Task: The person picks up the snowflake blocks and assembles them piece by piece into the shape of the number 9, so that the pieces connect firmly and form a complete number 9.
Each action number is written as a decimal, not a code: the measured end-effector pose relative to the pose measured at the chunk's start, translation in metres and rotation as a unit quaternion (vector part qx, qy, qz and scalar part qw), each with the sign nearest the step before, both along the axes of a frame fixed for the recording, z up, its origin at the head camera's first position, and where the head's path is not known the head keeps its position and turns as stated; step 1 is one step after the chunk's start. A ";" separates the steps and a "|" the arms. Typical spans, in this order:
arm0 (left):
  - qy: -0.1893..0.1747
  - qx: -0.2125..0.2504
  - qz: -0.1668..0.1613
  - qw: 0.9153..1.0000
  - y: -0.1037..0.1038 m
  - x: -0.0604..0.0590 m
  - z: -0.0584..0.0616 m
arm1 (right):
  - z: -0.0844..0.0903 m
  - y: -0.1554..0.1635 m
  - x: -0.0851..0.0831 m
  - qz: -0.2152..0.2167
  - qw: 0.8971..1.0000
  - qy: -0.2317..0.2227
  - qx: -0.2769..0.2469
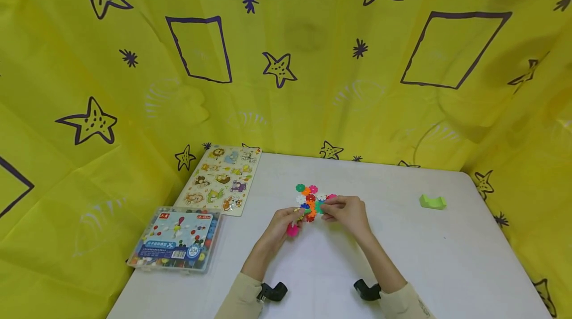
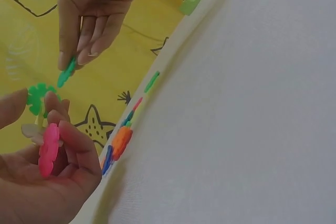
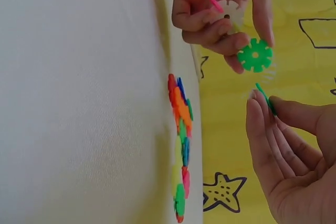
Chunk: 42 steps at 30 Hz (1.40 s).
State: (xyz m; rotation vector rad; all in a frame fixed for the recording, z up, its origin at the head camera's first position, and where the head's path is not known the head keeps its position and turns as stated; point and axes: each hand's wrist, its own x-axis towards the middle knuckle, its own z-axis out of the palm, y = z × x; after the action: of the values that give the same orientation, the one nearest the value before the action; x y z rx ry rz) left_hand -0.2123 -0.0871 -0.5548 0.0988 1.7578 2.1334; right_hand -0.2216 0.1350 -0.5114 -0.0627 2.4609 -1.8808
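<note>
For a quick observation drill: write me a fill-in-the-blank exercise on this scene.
1. The left hand holds a ____ disc, a white one and a green one.
2. The right hand pinches a ____ disc.
3. The loose discs lie on the ____ table.

Missing words: pink; green; white

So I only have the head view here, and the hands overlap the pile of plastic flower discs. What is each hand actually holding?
Observer: The left hand holds three discs: a green disc at its fingertips, a white disc and a pink disc behind it.
Operator: And the right hand?
Observer: The right hand pinches a second green disc edge-on between thumb and fingers.
Operator: Are the two green ones joined?
Observer: No, the right wrist view shows a gap between them.
Operator: Are the hands touching the pile?
Observer: No, the loose discs lie flat on the white table, apart from both hands.
</note>
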 end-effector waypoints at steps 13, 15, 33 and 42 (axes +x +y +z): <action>0.000 0.008 0.011 1.000 0.001 0.000 -0.001 | 0.001 -0.008 0.007 -0.001 0.997 -0.029 -0.078; 0.005 0.007 0.011 1.000 0.001 0.000 -0.002 | 0.000 -0.009 0.007 -0.002 0.996 -0.032 -0.081; 0.040 -0.029 0.004 0.999 -0.001 0.001 -0.007 | -0.002 -0.014 0.012 0.010 0.995 -0.031 -0.099; 0.001 0.027 -0.010 1.000 -0.002 0.000 -0.001 | -0.003 0.006 -0.003 -0.013 1.000 0.013 -0.011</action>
State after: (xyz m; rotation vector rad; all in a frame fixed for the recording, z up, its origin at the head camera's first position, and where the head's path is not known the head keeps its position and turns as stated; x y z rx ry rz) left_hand -0.2126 -0.0886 -0.5555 0.1318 1.6938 2.1685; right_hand -0.2245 0.1413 -0.5143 -0.0569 2.4680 -1.9301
